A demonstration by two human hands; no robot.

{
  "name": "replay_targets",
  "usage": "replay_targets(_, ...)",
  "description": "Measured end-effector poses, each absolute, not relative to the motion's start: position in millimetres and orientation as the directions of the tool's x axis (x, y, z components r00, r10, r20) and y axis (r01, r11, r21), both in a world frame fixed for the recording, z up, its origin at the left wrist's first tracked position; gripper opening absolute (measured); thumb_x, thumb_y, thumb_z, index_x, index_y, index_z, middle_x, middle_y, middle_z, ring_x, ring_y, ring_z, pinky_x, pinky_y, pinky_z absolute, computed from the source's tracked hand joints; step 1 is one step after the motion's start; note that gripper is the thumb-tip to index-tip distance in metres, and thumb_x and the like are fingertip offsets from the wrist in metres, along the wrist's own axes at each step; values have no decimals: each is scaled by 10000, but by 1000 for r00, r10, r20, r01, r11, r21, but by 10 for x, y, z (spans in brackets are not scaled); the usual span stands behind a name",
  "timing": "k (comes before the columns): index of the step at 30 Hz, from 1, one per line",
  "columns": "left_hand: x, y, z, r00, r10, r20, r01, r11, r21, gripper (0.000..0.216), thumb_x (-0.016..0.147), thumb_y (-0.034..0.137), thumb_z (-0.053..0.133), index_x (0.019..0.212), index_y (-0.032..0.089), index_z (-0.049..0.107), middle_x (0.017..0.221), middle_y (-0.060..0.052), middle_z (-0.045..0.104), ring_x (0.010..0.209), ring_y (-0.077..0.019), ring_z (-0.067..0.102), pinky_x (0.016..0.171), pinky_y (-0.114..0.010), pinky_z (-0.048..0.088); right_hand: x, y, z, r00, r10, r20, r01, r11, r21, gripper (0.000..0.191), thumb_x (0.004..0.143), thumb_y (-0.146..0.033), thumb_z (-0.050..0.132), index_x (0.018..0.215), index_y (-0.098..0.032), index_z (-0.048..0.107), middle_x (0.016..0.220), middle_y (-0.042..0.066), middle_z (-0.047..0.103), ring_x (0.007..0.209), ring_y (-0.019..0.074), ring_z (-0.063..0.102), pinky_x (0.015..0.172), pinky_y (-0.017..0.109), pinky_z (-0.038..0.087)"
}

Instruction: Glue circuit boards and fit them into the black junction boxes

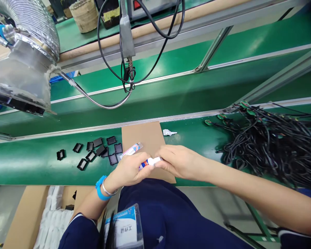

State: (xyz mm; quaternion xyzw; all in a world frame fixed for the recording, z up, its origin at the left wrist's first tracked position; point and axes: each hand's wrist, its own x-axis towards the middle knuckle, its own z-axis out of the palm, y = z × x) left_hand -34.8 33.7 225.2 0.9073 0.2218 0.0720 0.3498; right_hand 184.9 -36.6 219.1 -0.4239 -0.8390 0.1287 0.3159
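Observation:
My left hand is closed round a small glue tube whose flat end sticks up past my fingers. My right hand pinches the tube's white cap end. Both hands hover over a brown cardboard sheet lying on the green bench. A blue band and a metal bangle sit on my left wrist.
Several small black plastic housings lie scattered left of the cardboard. A big tangle of black cables fills the right side. A small white nozzle piece lies behind the cardboard. A silver duct hood and hanging cords are above.

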Motion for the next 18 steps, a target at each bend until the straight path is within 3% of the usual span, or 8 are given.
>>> replay_targets(4, -364, 305, 2187, 881, 472, 43, 373, -746, 552, 272, 981, 402, 436, 899, 188, 583, 762, -3, 608, 642, -126, 505, 597, -251, 342, 1860, -337, 2228, -402, 866, 297, 652, 499, -571, 589, 1071, -438, 228, 670, -177, 571, 553, -1, 527, 474, 107, 425, 492, 265, 308)
replay_targets(7, -373, 310, 2210, 889, 459, -5, 371, -712, 597, 288, 995, 415, 410, 963, 194, 593, 799, -5, 636, 660, -129, 530, 626, -253, 386, 1920, -362, 2297, -437, 830, 345, 640, 557, -530, 473, 1036, -501, 354, 951, -159, 669, 821, 71, 657, 707, 154, 589, 620, 262, 418)
replay_targets(9, -369, 313, 2235, 894, 447, -24, 358, -683, 637, 304, 1002, 419, 389, 996, 197, 597, 820, -9, 647, 673, -130, 540, 651, -256, 413, 1922, -384, 2314, -467, 781, 413, 622, 623, -475, 374, 1036, -424, 398, 1090, -144, 639, 960, 109, 663, 824, 171, 607, 687, 269, 448)
replay_targets(12, -356, 303, 2243, 889, 458, 18, 352, -706, 614, 299, 991, 424, 403, 933, 199, 591, 767, 3, 623, 642, -124, 519, 613, -250, 392, 1875, -392, 2271, -446, 779, 441, 651, 620, -438, 404, 1059, -347, 335, 843, -157, 619, 740, 52, 623, 644, 137, 542, 582, 256, 384)
replay_targets(15, -355, 292, 2224, 873, 484, 62, 375, -746, 551, 259, 975, 406, 437, 907, 204, 583, 750, 14, 611, 611, -115, 503, 573, -246, 356, 1862, -382, 2226, -396, 842, 367, 682, 537, -496, 580, 1068, -445, 264, 623, -180, 527, 533, -4, 496, 476, 109, 426, 494, 269, 287)
replay_targets(16, -359, 292, 2218, 874, 482, 55, 379, -748, 545, 251, 974, 402, 441, 908, 205, 582, 750, 17, 613, 606, -113, 503, 570, -245, 354, 1875, -383, 2227, -392, 852, 347, 679, 522, -516, 596, 1064, -469, 257, 630, -178, 543, 534, -4, 503, 476, 107, 436, 495, 266, 292)
replay_targets(18, -369, 295, 2211, 883, 469, 27, 378, -743, 552, 251, 982, 402, 436, 926, 207, 584, 757, 17, 621, 610, -114, 512, 582, -245, 366, 1908, -397, 2249, -401, 846, 352, 663, 533, -525, 535, 1043, -522, 313, 825, -163, 646, 693, 37, 617, 601, 128, 546, 554, 252, 368)
